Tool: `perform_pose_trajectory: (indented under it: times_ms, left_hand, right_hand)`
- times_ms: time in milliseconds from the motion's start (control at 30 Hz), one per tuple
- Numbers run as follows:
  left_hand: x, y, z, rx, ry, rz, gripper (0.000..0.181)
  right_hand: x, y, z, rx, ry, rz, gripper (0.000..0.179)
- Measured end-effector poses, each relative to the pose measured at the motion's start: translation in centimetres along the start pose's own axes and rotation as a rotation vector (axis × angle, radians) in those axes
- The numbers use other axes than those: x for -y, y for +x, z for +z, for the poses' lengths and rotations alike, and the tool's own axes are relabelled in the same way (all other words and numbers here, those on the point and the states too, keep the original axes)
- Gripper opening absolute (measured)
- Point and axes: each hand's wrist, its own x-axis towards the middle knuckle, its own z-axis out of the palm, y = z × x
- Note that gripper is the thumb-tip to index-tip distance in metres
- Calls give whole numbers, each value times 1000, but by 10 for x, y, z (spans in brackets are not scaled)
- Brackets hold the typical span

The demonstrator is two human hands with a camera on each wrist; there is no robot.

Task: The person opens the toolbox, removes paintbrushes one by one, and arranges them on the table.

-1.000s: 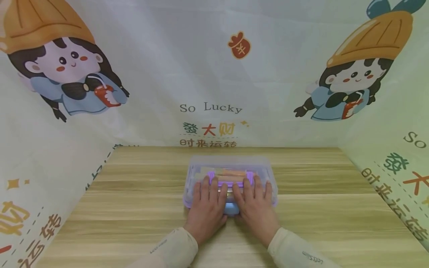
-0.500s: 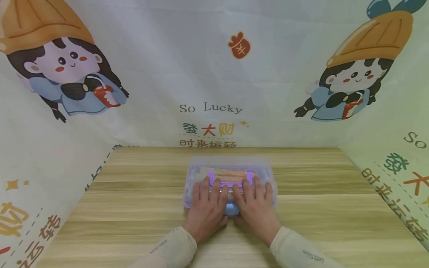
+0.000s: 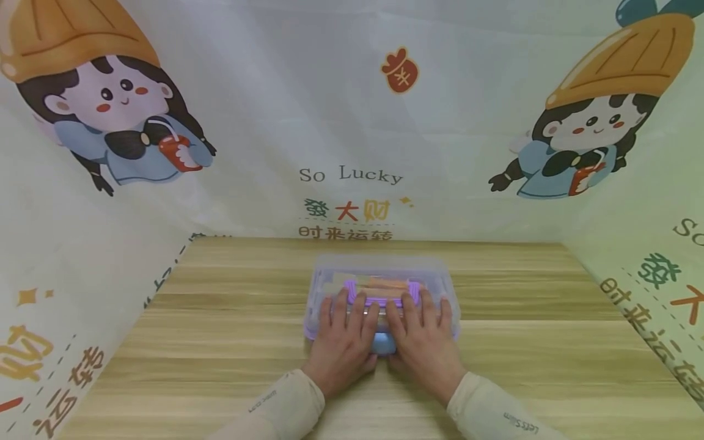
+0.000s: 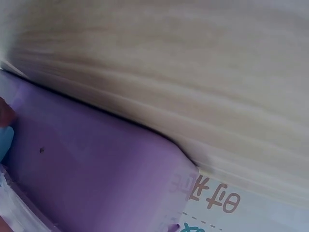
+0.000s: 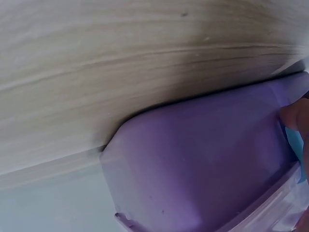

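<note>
A purple storage box with a clear lid (image 3: 379, 264) sits on the table, a purple handle (image 3: 383, 301) across its top. My left hand (image 3: 342, 348) lies on the left part of the lid, fingers straight and spread forward. On the right part, my right hand (image 3: 428, 349) rests the same way. Between them a blue latch (image 3: 383, 344) shows at the front. The left wrist view has the box's purple wall (image 4: 106, 159) and the left thumb (image 4: 6, 113) beside the latch. Likewise, the right thumb (image 5: 293, 115) touches the wall in the right wrist view.
Orange and pale items (image 3: 385, 283) show through the lid. The wood-grain table (image 3: 220, 330) runs back to a printed cloth (image 3: 264, 122) hung behind it and along both sides.
The head view has shifted a little, so the whole scene sits slightly further right. Both hands keep their places on the box, which has not visibly moved on the table.
</note>
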Motion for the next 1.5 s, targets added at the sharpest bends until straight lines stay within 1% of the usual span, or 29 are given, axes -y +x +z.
perform_pose_trajectory:
  times_ms: [100,233,367,800,1000,1300,1400,1500]
  left_hand:
    - [0,2,-2,12,-17,-8,89]
    - [1,3,-6,67,-28,-16,90]
    - [1,3,-8,108,-33,-16,91]
    - [-1,5,-15,180,-18,-14,95]
    - [-1,6,-19,238,-13,-17,99]
    - [3,8,-22,270,-7,-10,100]
    - [5,10,-26,303,-24,-2,98]
    - [9,11,-31,356,-75,4,98]
  right_hand:
    - [-2,1,-4,36,-4,-10,96]
    - [-4,2,-8,76,-4,-17,97]
    - [-3,2,-10,102,6,-22,97]
    - [-3,2,-12,147,56,-9,99]
    - [-4,2,-14,193,64,-10,102]
    - [-4,5,-15,188,81,-1,103]
    - [-4,4,-16,194,111,13,102]
    - [-5,3,-18,223,154,26,102]
